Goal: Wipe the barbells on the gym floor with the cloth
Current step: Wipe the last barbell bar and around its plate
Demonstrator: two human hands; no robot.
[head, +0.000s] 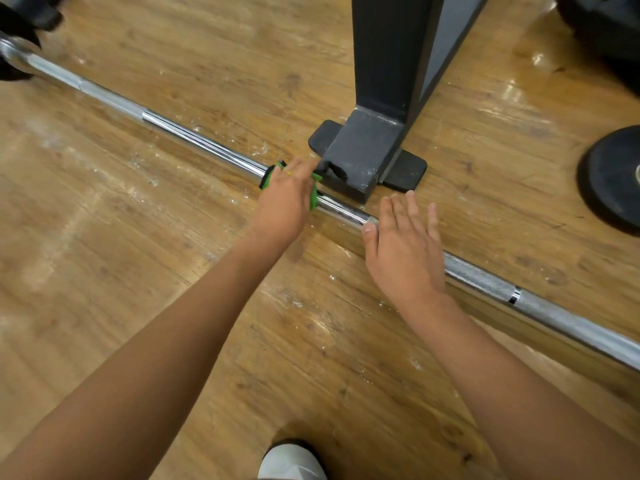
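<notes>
Head view, one moment, gym floor.

Item 1: barbell [194, 136], chrome, lying on the wood floor [104, 220] on a diagonal from far left to near right. Its far-left end meets a dark plate [14, 26]; the near-right end runs out of frame.

Item 2: cloth [268, 174], green with a dark edge, wrapped on the bar at mid-length, just in front of the rack foot [363, 157].

Item 3: left hand [285, 192], clamped over the cloth and the bar beneath it.

Item 4: right hand [405, 244], just right of the left, fingers straight and spread, laid flat across the bar, gripping nothing. It appears to steady the bar.

Item 5: loose black weight plate [613, 178], flat on the floor at far right, well apart from the bar.

Item 6: pale shoe [291, 462], near edge.

Progress: wiping appears under way at mid-bar. Which stretches are already clean cannot be told from the shine. The knurled section to the near right and the far-left length may remain. Only one bar is in view.

Writing: none legible. A small mark at the loose plate's centre is cut off by the frame edge.
</notes>
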